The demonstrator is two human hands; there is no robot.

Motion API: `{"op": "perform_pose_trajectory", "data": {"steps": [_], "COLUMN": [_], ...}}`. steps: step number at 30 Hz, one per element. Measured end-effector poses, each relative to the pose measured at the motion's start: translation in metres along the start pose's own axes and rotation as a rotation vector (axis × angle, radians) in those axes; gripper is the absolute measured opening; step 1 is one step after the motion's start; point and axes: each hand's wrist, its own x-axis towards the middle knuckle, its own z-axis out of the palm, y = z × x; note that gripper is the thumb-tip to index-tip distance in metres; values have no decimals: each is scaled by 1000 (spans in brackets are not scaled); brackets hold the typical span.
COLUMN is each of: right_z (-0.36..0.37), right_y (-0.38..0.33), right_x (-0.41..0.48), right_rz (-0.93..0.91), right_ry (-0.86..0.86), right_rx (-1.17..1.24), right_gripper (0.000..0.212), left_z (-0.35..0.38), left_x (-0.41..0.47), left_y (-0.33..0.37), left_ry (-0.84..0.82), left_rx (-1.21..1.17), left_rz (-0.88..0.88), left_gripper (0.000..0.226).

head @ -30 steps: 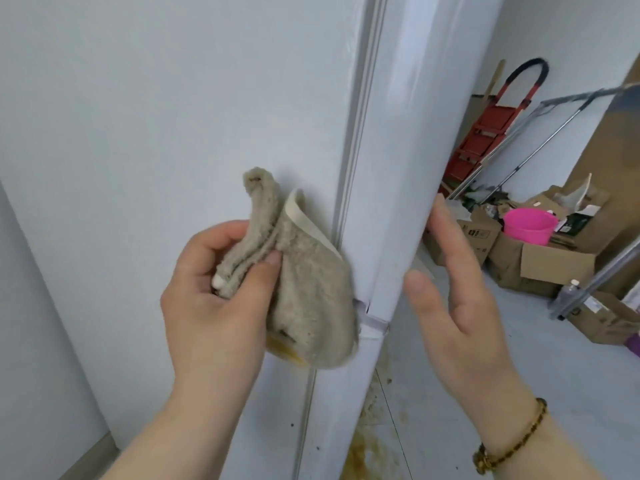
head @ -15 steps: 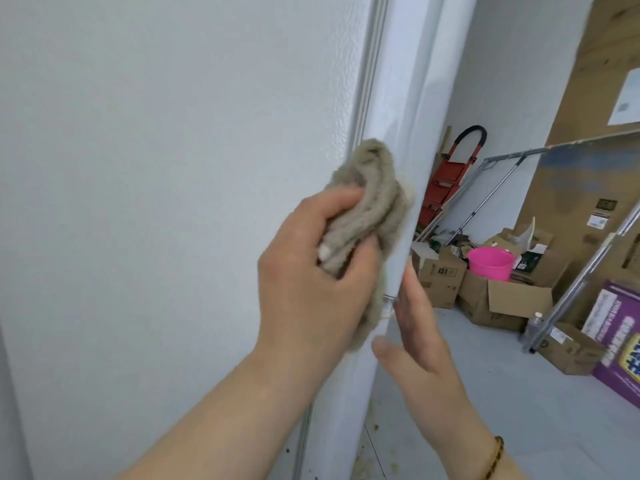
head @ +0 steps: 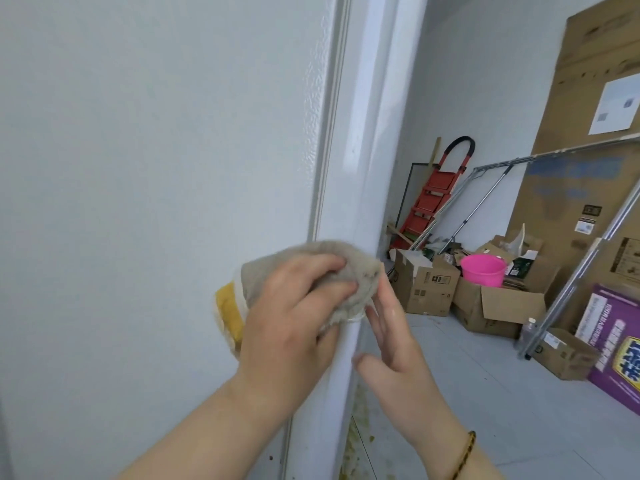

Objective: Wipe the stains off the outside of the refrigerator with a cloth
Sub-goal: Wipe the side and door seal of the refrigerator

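Over by the far wall a pink bucket sits on top of an open cardboard box; from here I cannot see what is inside it. Another open carton stands just beside it, stuffed with scraps of card and paper. A purple box and a small brown box lie nearer, with a plastic bottle between the cartons.

A red step ladder leans against the white wall. The pale grey floor carries yellow-brown splatter right at the foot of the white refrigerator.

The cloth, grey-beige with a yellow patch on its left part, is pressed on the refrigerator's front corner. The left hand grips it, fingers curled over the bunched fabric. The right hand is flat with fingers straight, holding nothing, its fingertips just touching the cloth's right edge. A beaded bracelet circles that wrist.
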Motion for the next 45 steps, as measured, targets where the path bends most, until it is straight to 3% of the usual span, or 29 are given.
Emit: {"op": "perform_pose_trajectory", "data": {"steps": [5,12,20,24,28,32,34,37,41,45], "right_z": [2,2,2,0,1,-2,-2,5,21,22], "right_y": [2,2,1,4,7,10,11,19,34,35], "right_x": [1,1,1,1,3,2,1,-9,-31,-32], "right_rz": [-10,-7,-25,-51,-78,-76,-73,-52,12,29], "right_ry": [10,9,12,0,-5,-18,-6,10,28,39], "right_rx": [-19,-38,-25,-15,-16,-5,-18,-38,-12,38], "right_gripper": [79,84,84,81,83,81,81,75,69,69], "left_z": [-2,-11,-17,-17,-19,-17,-13,-4,-5,-9], "left_x": [55,-19,35,-11,-66,-57,-49,-71,-108,-73], "left_y": [-3,4,6,9,8,8,9,9,6,-2], "left_ry": [107,-95,-19,-147,-251,-35,-64,-170,-201,-170], "left_rx": [-13,-17,-37,-105,-200,-305,-235,-115,-176,-141], "left_rz": [-27,-160,-289,-261,-454,-709,-597,-362,-354,-227], "left_gripper": [27,29,45,37,47,45,51,42,35,38]}}
